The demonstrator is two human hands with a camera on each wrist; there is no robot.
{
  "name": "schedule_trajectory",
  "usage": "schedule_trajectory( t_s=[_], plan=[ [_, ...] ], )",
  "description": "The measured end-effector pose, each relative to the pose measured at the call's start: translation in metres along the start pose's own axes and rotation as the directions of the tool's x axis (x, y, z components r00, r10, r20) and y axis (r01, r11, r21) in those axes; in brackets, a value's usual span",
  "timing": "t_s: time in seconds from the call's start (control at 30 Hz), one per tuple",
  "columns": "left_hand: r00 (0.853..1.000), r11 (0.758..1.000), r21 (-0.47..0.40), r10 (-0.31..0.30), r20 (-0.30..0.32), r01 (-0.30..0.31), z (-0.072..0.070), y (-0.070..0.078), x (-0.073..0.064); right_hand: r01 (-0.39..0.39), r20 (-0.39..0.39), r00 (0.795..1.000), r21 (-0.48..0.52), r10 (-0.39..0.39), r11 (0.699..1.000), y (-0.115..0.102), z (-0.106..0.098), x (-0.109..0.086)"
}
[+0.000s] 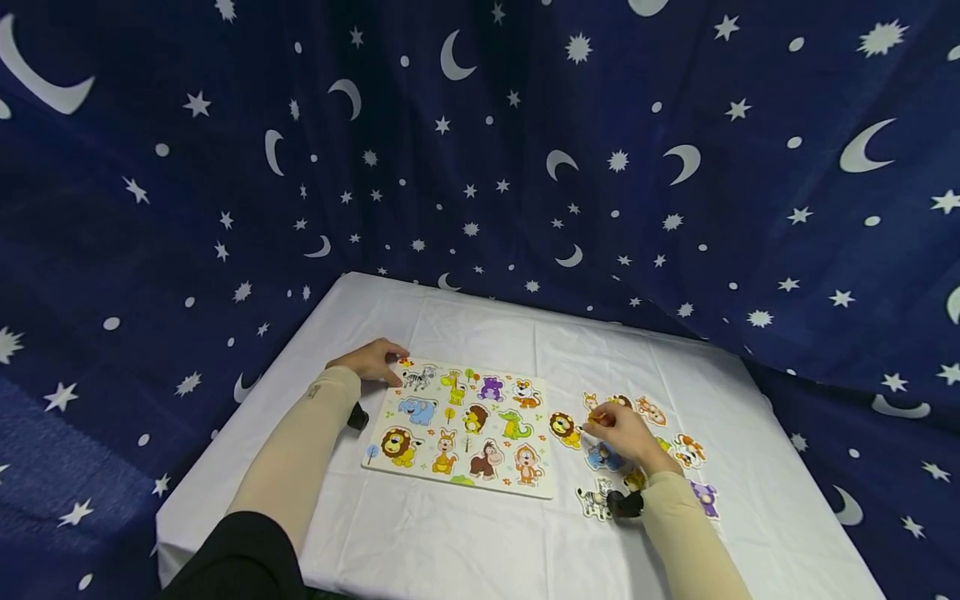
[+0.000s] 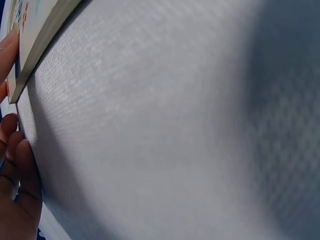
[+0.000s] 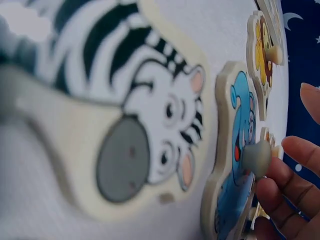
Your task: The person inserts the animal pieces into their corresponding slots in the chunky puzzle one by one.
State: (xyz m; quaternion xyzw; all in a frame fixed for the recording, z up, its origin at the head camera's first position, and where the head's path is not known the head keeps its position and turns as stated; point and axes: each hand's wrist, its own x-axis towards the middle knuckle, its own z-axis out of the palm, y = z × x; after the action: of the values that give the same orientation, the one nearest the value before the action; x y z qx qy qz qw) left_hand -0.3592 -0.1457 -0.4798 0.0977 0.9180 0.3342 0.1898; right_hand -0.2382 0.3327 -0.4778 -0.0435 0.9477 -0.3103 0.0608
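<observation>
L hand (image 1: pixel 372 360) is at the far-left corner of the animal puzzle board (image 1: pixel 424 462), fingers relaxed, digits touching the edge; I see the board lying flat on the white cloth (image 1: pixel 420 533), w/ printed animals in rows, lion & kangaroo nearest the person.

R hand (image 1: pixel 626 433) is over the loose wooden pieces, right of the board, fingers bent; something orange-brown shows at its fingertips, but I can't tell if it's pinched; on the R wrist cam the fingers are near the knob of the elephant piece (image 3: pixel 232 170), contact unclear.

Lion piece (image 1: pixel 566 429) lies just beside the board's right edge; zebra piece (image 1: pixel 595 500) is nearer the person, by the black wrist cam (image 1: pixel 624 504); tiger piece (image 1: pixel 688 451) & purple piece (image 1: pixel 705 498) are right of the R forearm/hand; dark blue moon-and-star curtain (image 1: pixel 480 167) hangs behind.
</observation>
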Motion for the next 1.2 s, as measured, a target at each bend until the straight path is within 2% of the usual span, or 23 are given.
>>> schedule_trajectory(
  t_s=[0.27,0.5,0.77,1.0,1.2],
  plan=[
    [0.999,0.999,0.003,-0.032,0.013,0.032,0.001,0.005,0.001,0.003,-0.020,1.000,0.016,-0.002,1.000,0.001,0.002,0.002],
    [0.996,0.996,-0.001,-0.084,0.030,0.084,-0.002,0.014,0.002,0.006,-0.007,1.000,0.086,-0.006,0.996,-0.001,0.005,0.002],
    [0.991,0.992,-0.007,-0.128,0.049,0.129,-0.003,0.019,0.009,0.005,-0.004,1.000,0.072,-0.005,0.997,-0.002,0.005,0.000],
    [0.990,0.992,-0.026,-0.124,0.066,0.126,-0.002,0.017,0.010,-0.046,0.006,0.999,0.075,0.046,0.996,-0.006,0.005,0.000],
    [0.989,0.990,-0.025,-0.137,0.059,0.138,-0.003,0.010,0.006,-0.012,0.003,1.000,0.060,0.012,0.998,-0.012,0.012,0.000]
  ],
)
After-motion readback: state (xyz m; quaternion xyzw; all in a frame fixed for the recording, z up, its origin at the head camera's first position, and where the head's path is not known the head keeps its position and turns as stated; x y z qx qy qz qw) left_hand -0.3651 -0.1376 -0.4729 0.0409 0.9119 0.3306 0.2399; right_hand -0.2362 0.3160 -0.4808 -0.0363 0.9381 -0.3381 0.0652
